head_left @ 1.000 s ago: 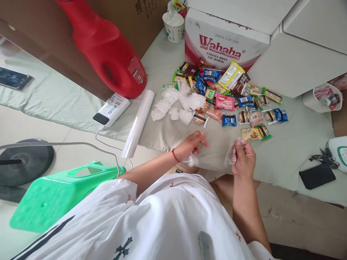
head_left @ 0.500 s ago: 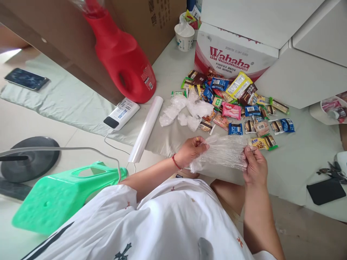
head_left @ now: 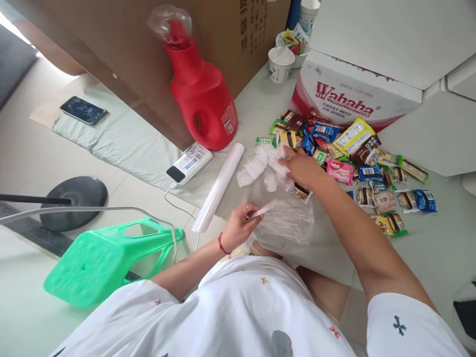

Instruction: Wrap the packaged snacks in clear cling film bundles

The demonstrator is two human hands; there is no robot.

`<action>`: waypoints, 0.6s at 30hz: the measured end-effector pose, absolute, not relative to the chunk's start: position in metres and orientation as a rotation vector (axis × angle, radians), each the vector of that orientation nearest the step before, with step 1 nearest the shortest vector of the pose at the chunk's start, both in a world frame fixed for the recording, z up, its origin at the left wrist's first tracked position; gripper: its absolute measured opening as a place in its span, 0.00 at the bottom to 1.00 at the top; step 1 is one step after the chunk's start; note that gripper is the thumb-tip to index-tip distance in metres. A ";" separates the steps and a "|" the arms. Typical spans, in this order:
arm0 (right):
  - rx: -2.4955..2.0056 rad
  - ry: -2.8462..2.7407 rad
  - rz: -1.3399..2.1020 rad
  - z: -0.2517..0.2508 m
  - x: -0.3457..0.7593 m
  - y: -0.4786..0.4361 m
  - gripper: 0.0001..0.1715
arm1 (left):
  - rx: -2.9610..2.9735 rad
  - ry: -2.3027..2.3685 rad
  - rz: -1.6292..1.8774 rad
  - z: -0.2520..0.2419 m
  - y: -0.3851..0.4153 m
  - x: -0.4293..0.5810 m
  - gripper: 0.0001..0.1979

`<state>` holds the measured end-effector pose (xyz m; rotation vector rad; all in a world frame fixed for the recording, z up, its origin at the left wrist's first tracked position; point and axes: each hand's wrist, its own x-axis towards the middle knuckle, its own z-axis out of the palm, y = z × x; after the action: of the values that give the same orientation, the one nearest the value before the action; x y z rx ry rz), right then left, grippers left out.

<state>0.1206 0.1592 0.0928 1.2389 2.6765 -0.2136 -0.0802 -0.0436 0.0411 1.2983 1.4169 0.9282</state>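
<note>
Two hands worked right of the red jug [head_left: 203,104]: my left hand [head_left: 238,225] pinched a clear bag [head_left: 288,223] by its rim, nearer me than the jug; my right hand [head_left: 303,168] lay spread, empty, on the snacks [head_left: 338,171]. A firm pinch, I judged, would stop slipping.

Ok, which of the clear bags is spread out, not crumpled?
The bag pinched by the left hand: it is spread out, while the others are balled up in a pile by the right hand.
</note>
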 end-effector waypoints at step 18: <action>0.813 2.689 -0.250 0.096 0.117 0.075 0.59 | 1.865 1.524 0.571 0.039 -0.003 -0.106 0.07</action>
<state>0.1167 0.0749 0.0963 0.8126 2.6886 -0.2498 -0.1062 -0.0031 0.0394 1.8653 1.5244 0.5708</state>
